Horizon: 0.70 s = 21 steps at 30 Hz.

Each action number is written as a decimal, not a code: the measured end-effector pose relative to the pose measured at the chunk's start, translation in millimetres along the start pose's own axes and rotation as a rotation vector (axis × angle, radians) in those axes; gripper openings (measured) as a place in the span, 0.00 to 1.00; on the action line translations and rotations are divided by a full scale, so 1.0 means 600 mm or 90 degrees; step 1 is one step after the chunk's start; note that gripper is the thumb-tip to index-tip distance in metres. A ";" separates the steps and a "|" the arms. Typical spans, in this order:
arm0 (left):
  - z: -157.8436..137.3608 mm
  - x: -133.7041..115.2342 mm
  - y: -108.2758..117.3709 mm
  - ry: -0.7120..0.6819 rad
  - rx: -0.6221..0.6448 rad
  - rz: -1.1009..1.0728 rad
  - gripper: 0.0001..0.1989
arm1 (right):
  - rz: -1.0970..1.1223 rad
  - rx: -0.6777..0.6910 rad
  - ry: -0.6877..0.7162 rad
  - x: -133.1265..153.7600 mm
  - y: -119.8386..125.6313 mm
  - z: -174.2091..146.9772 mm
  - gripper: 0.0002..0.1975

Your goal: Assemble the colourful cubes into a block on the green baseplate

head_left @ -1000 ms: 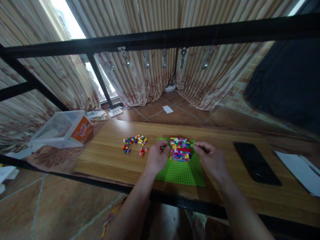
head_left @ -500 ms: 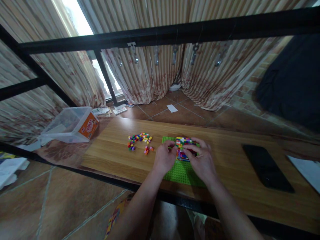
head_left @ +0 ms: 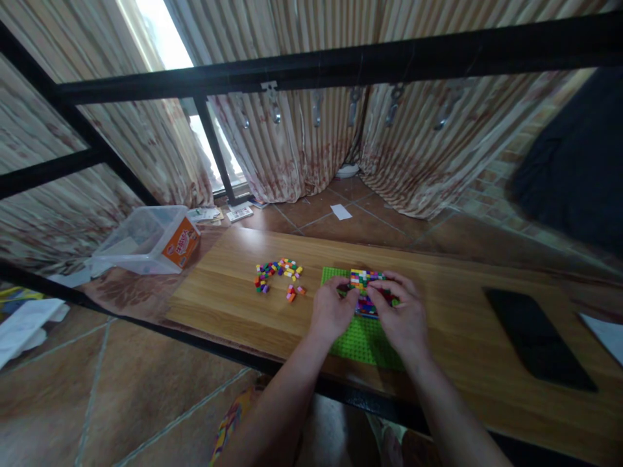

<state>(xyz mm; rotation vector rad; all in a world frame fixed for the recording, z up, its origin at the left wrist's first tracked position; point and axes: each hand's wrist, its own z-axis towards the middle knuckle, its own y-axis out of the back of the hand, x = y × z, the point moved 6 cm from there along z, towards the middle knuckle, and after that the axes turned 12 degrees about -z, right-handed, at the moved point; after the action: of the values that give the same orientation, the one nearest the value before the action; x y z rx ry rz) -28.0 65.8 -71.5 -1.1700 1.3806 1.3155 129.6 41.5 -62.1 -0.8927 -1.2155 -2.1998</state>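
Observation:
A block of small multicoloured building bricks (head_left: 361, 277) stands on a green studded baseplate (head_left: 363, 340) in front of me. My left hand (head_left: 333, 309) is at the block's left side, thumb and forefinger curled together against its edge. Over the right part of the block, my right hand (head_left: 403, 311) has thumb and forefinger closed in a pinch, the other fingers arched above the bricks. Whatever either hand pinches is too small or hidden to make out. Left of the baseplate, loose coloured bricks (head_left: 280, 267) lie in a curved row, with several orange and pink bricks (head_left: 291, 295) nearer me.
The wooden tabletop (head_left: 219, 292) carries a black phone-like slab (head_left: 538, 337) at right and white paper (head_left: 603, 334) beyond it. A clear plastic box (head_left: 146, 243) with an orange label stands off the left end. A black metal bar (head_left: 311, 74) crosses above.
The whole view has shifted, so the table things sit slightly farther right. My left thumb has moved a little onto the block's left edge. My right hand keeps its pinch over the bricks.

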 end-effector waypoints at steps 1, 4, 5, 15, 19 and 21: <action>0.000 0.000 0.000 0.004 -0.001 -0.005 0.13 | -0.004 -0.005 -0.002 0.000 -0.001 0.000 0.11; -0.001 -0.001 0.000 0.008 -0.014 -0.007 0.13 | -0.011 -0.028 -0.011 0.000 -0.005 -0.002 0.11; -0.001 0.000 0.000 0.008 -0.020 -0.007 0.12 | -0.009 -0.034 -0.012 0.000 -0.006 -0.003 0.11; -0.009 0.000 -0.004 0.012 -0.030 -0.033 0.12 | -0.024 -0.023 0.006 -0.004 -0.007 -0.003 0.13; -0.004 -0.008 0.039 -0.027 -0.077 0.036 0.11 | -0.025 -0.022 0.021 -0.003 0.007 -0.002 0.14; 0.007 -0.003 0.081 -0.019 -0.130 0.097 0.11 | -0.023 -0.036 0.022 -0.001 0.019 -0.003 0.14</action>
<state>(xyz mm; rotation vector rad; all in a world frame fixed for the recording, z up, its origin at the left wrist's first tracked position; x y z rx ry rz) -75.9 69.9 -61.6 -1.1923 1.3595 1.6058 137.1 34.3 -57.1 -0.8571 -1.1667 -2.2801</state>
